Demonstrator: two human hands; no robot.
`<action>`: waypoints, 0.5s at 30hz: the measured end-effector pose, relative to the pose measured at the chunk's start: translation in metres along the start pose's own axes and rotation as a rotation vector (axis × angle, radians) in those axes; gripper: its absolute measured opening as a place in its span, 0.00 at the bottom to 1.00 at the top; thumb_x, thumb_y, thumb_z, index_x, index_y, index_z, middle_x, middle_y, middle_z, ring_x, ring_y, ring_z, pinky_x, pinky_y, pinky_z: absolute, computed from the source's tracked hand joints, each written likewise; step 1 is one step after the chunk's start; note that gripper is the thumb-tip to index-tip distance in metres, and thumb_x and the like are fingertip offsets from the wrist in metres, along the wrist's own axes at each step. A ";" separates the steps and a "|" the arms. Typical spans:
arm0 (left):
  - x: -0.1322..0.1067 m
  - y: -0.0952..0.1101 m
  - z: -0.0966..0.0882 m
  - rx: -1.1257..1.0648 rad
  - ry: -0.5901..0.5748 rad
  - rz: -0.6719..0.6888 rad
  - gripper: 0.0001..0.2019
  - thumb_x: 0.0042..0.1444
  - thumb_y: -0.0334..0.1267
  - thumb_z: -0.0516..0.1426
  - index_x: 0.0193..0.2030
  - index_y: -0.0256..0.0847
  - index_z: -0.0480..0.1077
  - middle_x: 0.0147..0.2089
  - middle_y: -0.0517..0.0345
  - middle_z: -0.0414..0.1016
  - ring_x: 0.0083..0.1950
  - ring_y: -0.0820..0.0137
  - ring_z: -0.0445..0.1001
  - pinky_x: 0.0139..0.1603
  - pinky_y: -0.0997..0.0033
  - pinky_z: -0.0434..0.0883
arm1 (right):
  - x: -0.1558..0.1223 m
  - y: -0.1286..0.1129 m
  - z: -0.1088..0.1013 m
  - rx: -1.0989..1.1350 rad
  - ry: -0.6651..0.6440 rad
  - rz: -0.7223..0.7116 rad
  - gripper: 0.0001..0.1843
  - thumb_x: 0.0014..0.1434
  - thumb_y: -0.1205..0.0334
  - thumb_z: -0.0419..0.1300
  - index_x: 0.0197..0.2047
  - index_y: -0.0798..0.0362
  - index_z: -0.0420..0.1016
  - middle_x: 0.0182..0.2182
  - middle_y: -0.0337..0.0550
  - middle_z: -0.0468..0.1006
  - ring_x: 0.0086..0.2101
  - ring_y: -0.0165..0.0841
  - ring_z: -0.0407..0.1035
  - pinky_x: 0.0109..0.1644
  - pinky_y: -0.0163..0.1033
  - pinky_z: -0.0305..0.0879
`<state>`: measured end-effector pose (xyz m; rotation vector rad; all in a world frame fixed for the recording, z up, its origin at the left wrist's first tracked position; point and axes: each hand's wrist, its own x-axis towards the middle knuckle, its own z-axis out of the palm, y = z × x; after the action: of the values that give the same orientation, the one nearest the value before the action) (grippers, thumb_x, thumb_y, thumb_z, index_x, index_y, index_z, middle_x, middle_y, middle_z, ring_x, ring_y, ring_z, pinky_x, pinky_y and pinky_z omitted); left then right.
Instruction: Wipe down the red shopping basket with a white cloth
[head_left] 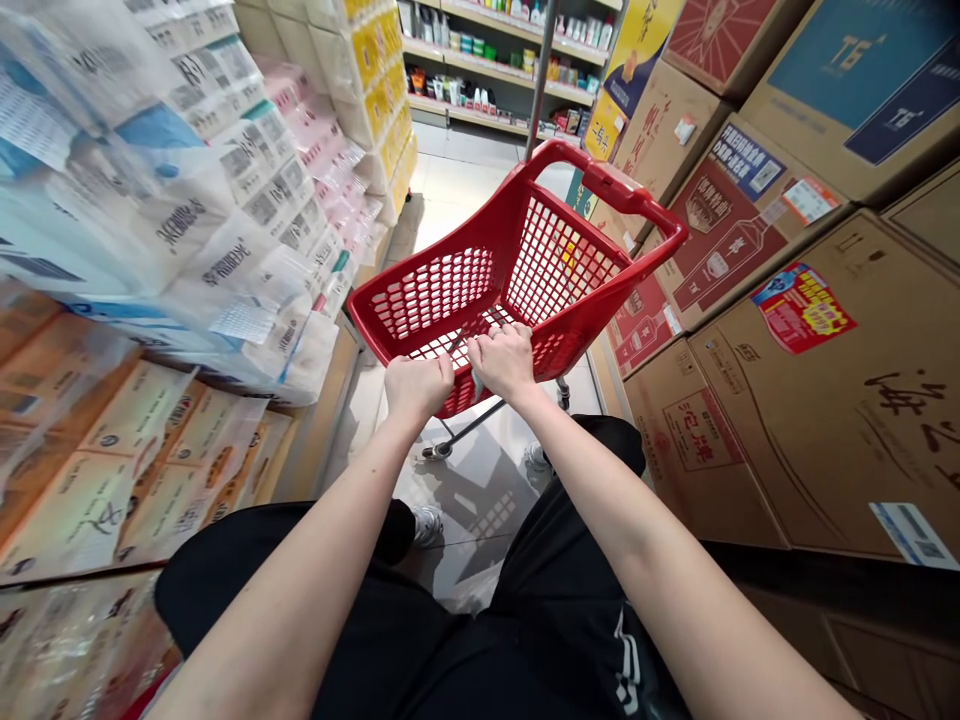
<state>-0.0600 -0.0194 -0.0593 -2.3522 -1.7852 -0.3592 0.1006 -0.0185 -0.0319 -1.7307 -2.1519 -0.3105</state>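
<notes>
A red plastic shopping basket on wheels (517,265) stands in a store aisle in front of me, and nothing shows inside it. My left hand (417,384) is closed round the grey handle bar at the basket's near edge. My right hand (505,360) grips the same bar right beside it, fingers wrapped over. Both forearms reach forward over my black shorts. The bar itself is mostly hidden under my hands.
Stacked packs of tissue and paper rolls (195,220) line the left side. Brown cardboard cartons (810,370) are piled high on the right. The tiled floor (450,180) runs ahead to shelves of bottles (510,50). A grey pole (541,70) rises behind the basket.
</notes>
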 end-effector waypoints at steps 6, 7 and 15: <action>-0.003 -0.002 0.001 0.022 0.000 0.034 0.34 0.65 0.40 0.34 0.28 0.33 0.79 0.26 0.42 0.78 0.30 0.59 0.76 0.35 0.59 0.59 | -0.004 0.016 -0.001 -0.012 -0.011 -0.187 0.26 0.70 0.50 0.42 0.37 0.54 0.77 0.36 0.49 0.78 0.42 0.39 0.66 0.54 0.47 0.50; -0.004 -0.001 0.000 0.018 0.000 0.034 0.34 0.65 0.40 0.34 0.28 0.33 0.79 0.26 0.42 0.78 0.30 0.59 0.76 0.35 0.59 0.59 | -0.003 0.024 -0.002 -0.018 -0.022 -0.209 0.26 0.70 0.49 0.42 0.37 0.54 0.76 0.37 0.49 0.78 0.42 0.39 0.66 0.54 0.46 0.50; 0.000 0.011 -0.007 -0.074 -0.013 -0.031 0.34 0.66 0.41 0.36 0.25 0.32 0.79 0.25 0.43 0.78 0.31 0.61 0.76 0.40 0.59 0.62 | 0.012 0.079 -0.012 -0.101 -0.022 -0.059 0.26 0.69 0.51 0.43 0.37 0.56 0.78 0.38 0.52 0.78 0.43 0.40 0.65 0.58 0.49 0.48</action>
<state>-0.0505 -0.0244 -0.0526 -2.3839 -1.8472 -0.4222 0.1768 0.0057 -0.0202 -1.7344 -2.2415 -0.4239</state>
